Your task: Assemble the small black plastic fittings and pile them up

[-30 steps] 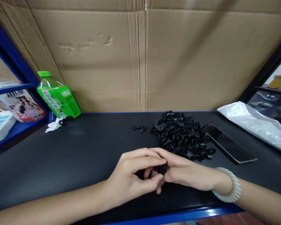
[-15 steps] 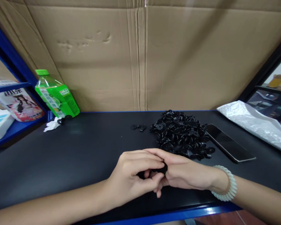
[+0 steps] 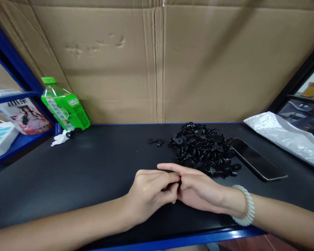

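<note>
Over the front of the table, my left hand [image 3: 154, 191] is closed, with thumb and fingers pinched together against my right hand [image 3: 201, 190]. My right hand is partly curled, its index finger stretched out to the left above the left fingers. A small black plastic piece is held between both hands. Fingers now hide nearly all of it. Just beyond the right hand lies a heap of black plastic pieces [image 3: 202, 150], many of them round and disc-like. Left of the heap lie a few loose black pieces [image 3: 155, 141].
A phone [image 3: 258, 158] and a silvery plastic bag [image 3: 285, 139] lie on the right. At the back left stand a green bottle [image 3: 66, 108] and a crumpled white tissue [image 3: 60, 138]. A cardboard wall [image 3: 115, 62] closes off the table's rear. Blue shelving [image 3: 13, 59] borders the left.
My left fingers have closed further and the hands have drawn together, so the black piece seen between them is now mostly covered. My right hand has shifted slightly left, index finger extended.
</note>
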A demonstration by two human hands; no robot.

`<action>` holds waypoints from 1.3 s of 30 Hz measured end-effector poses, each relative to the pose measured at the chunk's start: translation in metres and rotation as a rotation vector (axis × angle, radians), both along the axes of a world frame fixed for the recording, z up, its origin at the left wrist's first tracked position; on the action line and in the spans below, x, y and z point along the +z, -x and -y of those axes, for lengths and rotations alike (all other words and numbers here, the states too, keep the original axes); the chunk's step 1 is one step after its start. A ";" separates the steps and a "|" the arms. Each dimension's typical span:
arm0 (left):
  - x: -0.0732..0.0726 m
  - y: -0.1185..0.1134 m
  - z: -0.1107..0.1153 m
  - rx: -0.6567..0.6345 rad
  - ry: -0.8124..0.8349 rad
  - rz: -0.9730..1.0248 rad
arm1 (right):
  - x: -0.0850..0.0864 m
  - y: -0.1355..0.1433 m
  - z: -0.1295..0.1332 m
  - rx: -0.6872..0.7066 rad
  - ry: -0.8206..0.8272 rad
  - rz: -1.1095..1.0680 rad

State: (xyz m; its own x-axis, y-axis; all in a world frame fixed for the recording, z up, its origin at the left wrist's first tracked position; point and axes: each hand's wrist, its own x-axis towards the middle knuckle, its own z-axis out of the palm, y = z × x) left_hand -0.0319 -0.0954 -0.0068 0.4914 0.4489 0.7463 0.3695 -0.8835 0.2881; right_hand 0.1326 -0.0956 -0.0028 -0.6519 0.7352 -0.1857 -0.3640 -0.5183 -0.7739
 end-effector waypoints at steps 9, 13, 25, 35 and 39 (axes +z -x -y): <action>0.001 0.000 -0.003 -0.016 0.396 0.208 | 0.000 0.007 0.001 -0.013 -0.067 -0.046; 0.002 0.003 -0.005 0.064 0.497 0.353 | 0.006 0.003 0.001 -0.018 -0.152 -0.060; 0.011 0.017 -0.013 -0.035 0.174 0.068 | 0.024 -0.026 -0.005 -0.116 -0.829 0.477; 0.001 0.045 -0.064 0.230 0.114 -0.226 | 0.049 -0.092 -0.057 -0.612 -1.518 1.240; -0.008 0.057 -0.086 0.336 0.182 -0.368 | 0.045 -0.085 -0.052 -0.652 -1.551 1.158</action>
